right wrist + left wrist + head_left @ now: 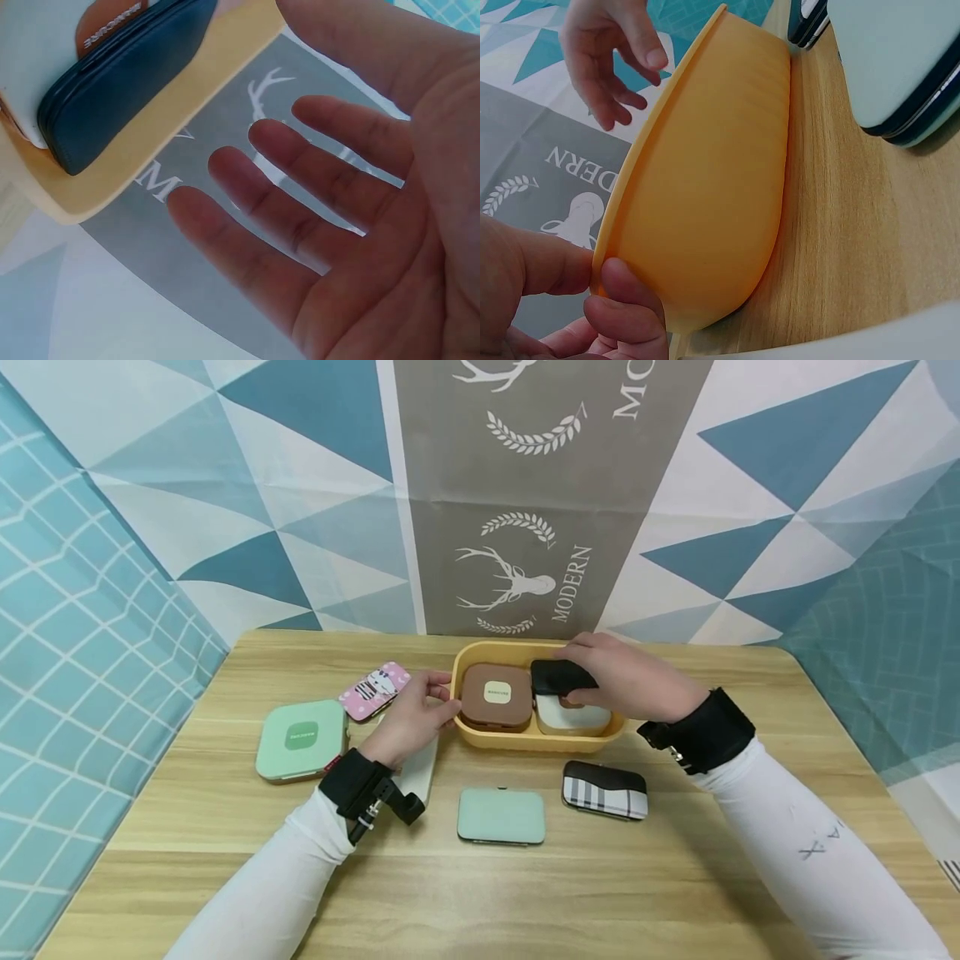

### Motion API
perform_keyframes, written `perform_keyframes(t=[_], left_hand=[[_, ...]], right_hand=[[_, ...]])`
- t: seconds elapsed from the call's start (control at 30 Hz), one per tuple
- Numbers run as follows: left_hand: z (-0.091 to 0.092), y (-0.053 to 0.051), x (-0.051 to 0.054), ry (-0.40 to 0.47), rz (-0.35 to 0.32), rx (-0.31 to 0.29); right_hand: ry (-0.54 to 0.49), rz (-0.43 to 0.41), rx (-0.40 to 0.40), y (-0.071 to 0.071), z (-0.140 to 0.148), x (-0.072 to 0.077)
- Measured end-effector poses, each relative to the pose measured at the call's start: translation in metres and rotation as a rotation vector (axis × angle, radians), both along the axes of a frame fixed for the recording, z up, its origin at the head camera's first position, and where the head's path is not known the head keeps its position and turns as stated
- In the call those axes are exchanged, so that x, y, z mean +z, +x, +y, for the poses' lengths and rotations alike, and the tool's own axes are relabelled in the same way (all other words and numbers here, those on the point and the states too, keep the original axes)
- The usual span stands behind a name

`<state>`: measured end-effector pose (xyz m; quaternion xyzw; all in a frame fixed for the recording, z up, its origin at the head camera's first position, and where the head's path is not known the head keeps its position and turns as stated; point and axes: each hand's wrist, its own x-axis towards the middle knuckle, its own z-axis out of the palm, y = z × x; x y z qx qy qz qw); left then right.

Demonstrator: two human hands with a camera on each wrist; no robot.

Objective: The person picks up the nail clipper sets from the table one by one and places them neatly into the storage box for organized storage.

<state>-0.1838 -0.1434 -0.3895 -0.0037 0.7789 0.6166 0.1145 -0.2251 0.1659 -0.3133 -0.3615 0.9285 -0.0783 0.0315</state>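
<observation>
A yellow plastic basket (525, 742) stands at the table's back edge. My left hand (411, 720) pinches its left rim between thumb and fingers, clearly seen on the yellow wall (705, 165) in the left wrist view. Inside lie a square brown manicure case (495, 697), a white case (570, 717) with a brown label, and a black case (557, 677) leaning at the back. Over the basket's right end hovers my right hand (630, 678). The right wrist view shows that hand's fingers (247, 259) extended, apart from the black case (127, 90), with nothing held.
Left of the basket are a mint square case (302, 739), a pink patterned case (374, 691) and a whitish flat case (420, 772) partly under my left wrist. In front lie a pale green case (501, 817) and a black-and-plaid case (604, 790). A patterned cloth hangs behind.
</observation>
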Motion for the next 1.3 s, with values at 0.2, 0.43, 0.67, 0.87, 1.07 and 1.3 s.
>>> perform_keyframes(t=[0.2, 0.43, 0.67, 0.87, 1.07, 1.3], left_hand=[[0.000, 0.001, 0.000, 0.009, 0.000, 0.000], [-0.001, 0.000, -0.001, 0.004, 0.006, -0.001], [-0.002, -0.001, -0.001, -0.003, 0.016, -0.011], [-0.002, -0.001, -0.002, -0.006, 0.014, -0.013], [-0.002, -0.001, -0.001, -0.001, 0.021, -0.014], [-0.001, -0.001, -0.001, 0.003, 0.020, -0.013]], right_hand=[[-0.025, 0.041, 0.025, 0.012, 0.006, 0.003], [-0.048, 0.069, 0.017, 0.026, 0.013, 0.007], [-0.049, 0.086, -0.032, 0.045, 0.021, 0.006], [-0.059, 0.115, -0.021, 0.057, 0.027, 0.002], [-0.077, 0.120, 0.003, 0.066, 0.031, -0.001], [-0.069, 0.120, 0.005, 0.077, 0.034, -0.005]])
